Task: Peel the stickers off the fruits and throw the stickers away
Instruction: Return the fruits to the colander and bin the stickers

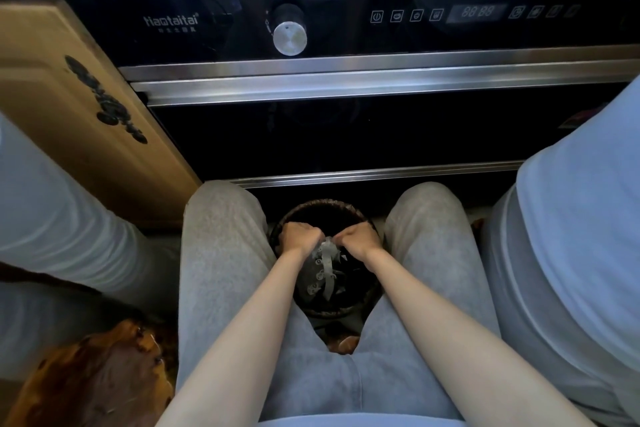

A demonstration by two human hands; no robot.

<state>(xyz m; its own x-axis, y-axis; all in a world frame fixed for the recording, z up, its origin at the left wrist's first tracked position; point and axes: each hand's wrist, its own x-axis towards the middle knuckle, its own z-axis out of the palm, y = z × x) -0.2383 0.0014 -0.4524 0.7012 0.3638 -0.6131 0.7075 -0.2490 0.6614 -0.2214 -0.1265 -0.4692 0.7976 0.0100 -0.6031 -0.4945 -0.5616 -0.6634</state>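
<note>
Both hands are down over the dark bin [323, 210] sitting on the floor between the knees. The left hand [299, 236] and right hand [358, 236] are curled closed and nearly touching, pinching something pale and crinkly [325, 250] between them — honestly can't tell if that's a sticker or just wrapper. No fruit in view at all.

Biggest risk I'd guess: a sticker clings to a fingertip instead of dropping, or flutters past the rim onto the floor — the adhesive makes a clean release tricky. The dim light down there won't help spotting a miss either.
</note>
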